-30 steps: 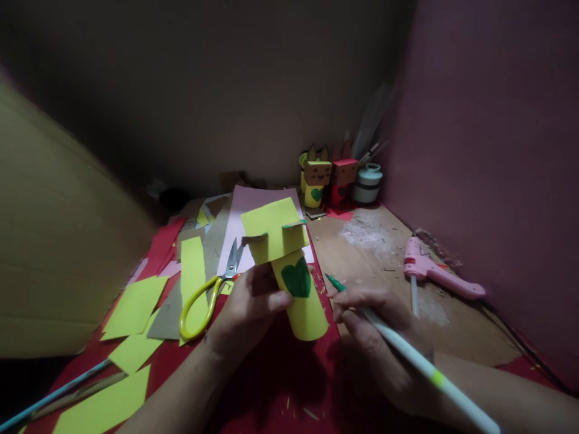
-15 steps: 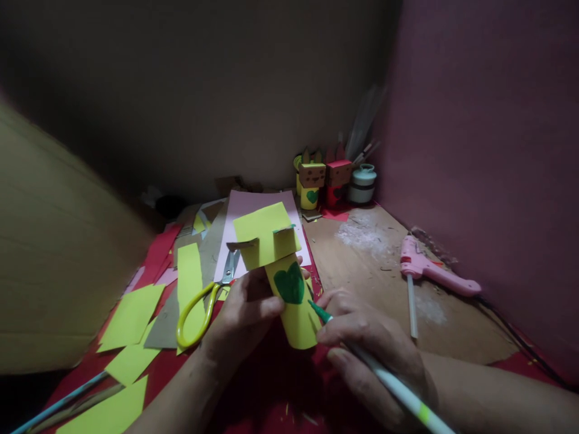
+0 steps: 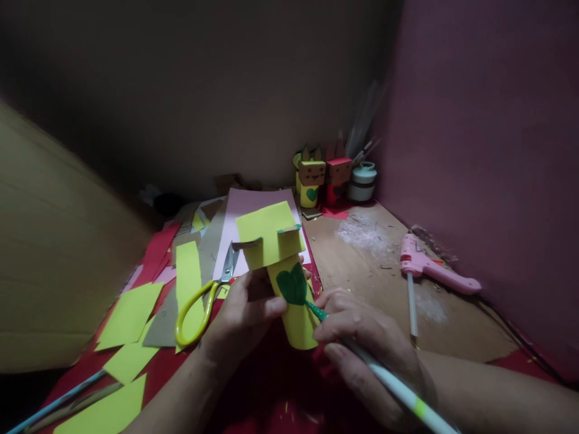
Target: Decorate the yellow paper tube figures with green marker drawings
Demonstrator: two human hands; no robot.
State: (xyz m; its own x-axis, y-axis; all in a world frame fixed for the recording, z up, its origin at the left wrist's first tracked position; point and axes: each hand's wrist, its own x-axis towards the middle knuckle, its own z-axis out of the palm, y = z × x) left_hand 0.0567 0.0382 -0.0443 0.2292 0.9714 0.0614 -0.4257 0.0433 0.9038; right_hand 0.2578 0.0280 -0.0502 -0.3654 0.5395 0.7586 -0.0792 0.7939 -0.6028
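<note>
My left hand (image 3: 246, 310) grips a yellow paper figure (image 3: 298, 328), a tube-shaped body with a folded yellow paper head piece (image 3: 265, 226) on top. Two small flaps stick out from that head piece. On the front of the tube is a filled green heart (image 3: 292, 284). Between the fingers of my right hand (image 3: 366, 349) is a white felt-tip marker (image 3: 393, 386) with a green tip. Its point meets the lower right edge of the heart. The fingers of my left hand behind the tube are mostly hidden.
Scissors with yellow handles (image 3: 184, 325) lie left of my hands among yellow paper pieces (image 3: 131, 316). A pink glue gun (image 3: 420, 268) rests at right on brown board (image 3: 362, 295). Behind stand a yellow animal figure (image 3: 310, 196), a red one (image 3: 337, 175) and a pale jar (image 3: 362, 182).
The marker tip has moved slightly left, from beside the heart onto its lower right edge. The yellow figure has shifted a little to the right.
</note>
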